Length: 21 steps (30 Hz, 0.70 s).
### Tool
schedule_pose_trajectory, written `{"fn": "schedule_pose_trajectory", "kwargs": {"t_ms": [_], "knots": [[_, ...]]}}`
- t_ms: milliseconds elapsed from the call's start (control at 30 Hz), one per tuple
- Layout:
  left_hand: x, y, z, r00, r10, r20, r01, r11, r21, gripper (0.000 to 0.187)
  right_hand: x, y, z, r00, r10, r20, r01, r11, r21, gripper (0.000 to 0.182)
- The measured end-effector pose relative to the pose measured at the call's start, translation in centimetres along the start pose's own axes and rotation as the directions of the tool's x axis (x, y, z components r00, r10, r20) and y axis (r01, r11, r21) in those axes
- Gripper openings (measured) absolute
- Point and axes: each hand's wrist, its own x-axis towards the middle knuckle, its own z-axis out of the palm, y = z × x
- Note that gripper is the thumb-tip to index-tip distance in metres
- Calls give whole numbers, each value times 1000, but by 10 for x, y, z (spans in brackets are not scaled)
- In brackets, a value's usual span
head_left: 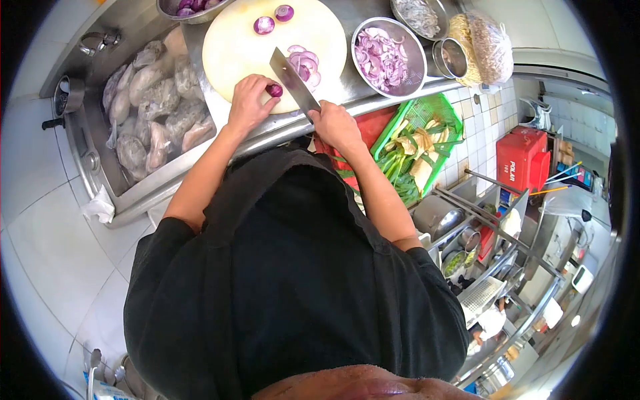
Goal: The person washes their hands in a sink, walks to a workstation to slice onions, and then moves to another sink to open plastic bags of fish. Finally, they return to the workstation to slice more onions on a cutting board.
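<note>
My left hand [251,100] holds a small piece of red onion [274,89] at the near edge of a round, pale cutting board [227,40]. My right hand [335,124] is closed round the handle of a knife [293,81], whose wide blade reaches over the board between the held onion and a pile of onion slices [305,65]. Two cut onion pieces, one [264,25] nearer and one [284,13] farther, lie at the board's far side. A metal bowl of sliced onion [381,56] stands to the right of the board.
On the left, a steel sink [100,157] holds several bagged pale items [160,100]. More bowls, a small metal pot [450,58] and bagged food [490,47] line the right. Below the counter edge are a green basket of leafy vegetables [417,147], a red cooler [522,159] and metal racks.
</note>
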Motion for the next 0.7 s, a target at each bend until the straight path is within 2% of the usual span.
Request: {"fn": "schedule_pose_trajectory", "kwargs": {"t_ms": [67,100,200,300,400,500,600,700], "knots": [[-6,1,-3,993,59,-100,-58,998,12,30,-5,-5,3,999,-14,-33,14,1000,-18,33],[-7,-1,-4,995,15,-94,-24,996,-91,28,-7,-10,4,999,-15,-28,14,999,-42,32],[-3,-1,-8,999,16,40,-8,982,-187,23,-11,-18,8,999,-29,-35,25,995,-99,30],[4,-9,-6,990,74,123,-58,990,-131,18,-13,-15,6,997,-57,-53,49,989,-140,28],[8,-13,-5,983,135,124,-123,988,-97,17,-18,-16,0,996,-86,-34,79,981,-178,27],[10,-8,-8,978,122,167,-116,992,-47,19,-9,-10,14,993,-111,-32,102,975,-197,27],[7,-11,-5,983,107,150,-98,993,-68,19,-9,-17,6,991,-125,-56,112,975,-190,26],[3,-12,-1,990,124,71,-119,991,-63,18,-14,-17,8,992,-110,-69,96,978,-187,27]]}}
